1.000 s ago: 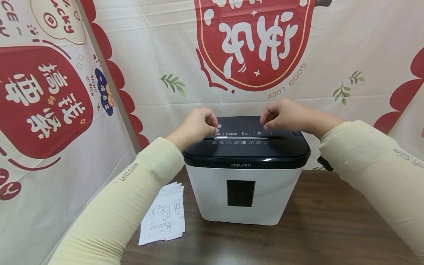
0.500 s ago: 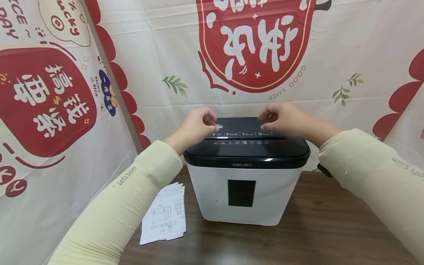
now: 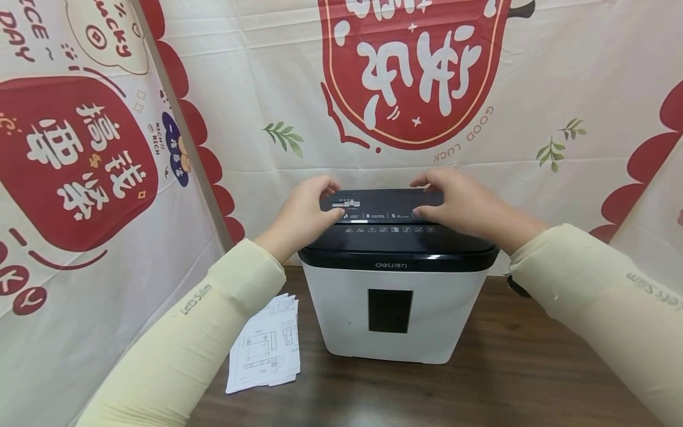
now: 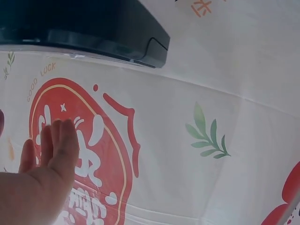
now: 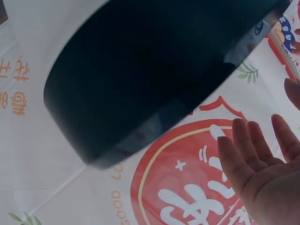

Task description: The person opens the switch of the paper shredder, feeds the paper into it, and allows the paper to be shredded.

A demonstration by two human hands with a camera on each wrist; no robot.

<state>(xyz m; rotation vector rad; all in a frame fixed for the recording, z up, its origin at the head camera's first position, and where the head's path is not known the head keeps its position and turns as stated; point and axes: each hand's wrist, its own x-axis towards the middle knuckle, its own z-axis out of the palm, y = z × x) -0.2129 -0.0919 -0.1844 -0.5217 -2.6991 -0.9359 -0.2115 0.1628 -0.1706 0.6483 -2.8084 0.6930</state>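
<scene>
A paper shredder point(image 3: 341, 308) with a white bin and a black top stands upright on the table in the head view. My left hand point(image 3: 305, 207) is over the left part of its black top point(image 3: 389, 237), fingers spread from the thumb and holding nothing. Over the right part, my right hand point(image 3: 453, 198) has its thumb and fingers apart, also with nothing between them. The feed slot runs across the top between the hands. Both wrist views show loosely extended fingers, the left hand point(image 4: 49, 173) and the right hand point(image 5: 262, 168), apart from the dark shredder top.
Several printed sheets point(image 3: 267, 350) with line drawings lie stacked on the brown wooden table point(image 3: 384, 394), left of the shredder. A printed white and red cloth point(image 3: 240, 89) hangs close behind it and along the left side.
The thin white paper edge across the slot has sunk out of sight. Both hands have loosened from pinched fingertips to parted fingers; the left shifted slightly left.
</scene>
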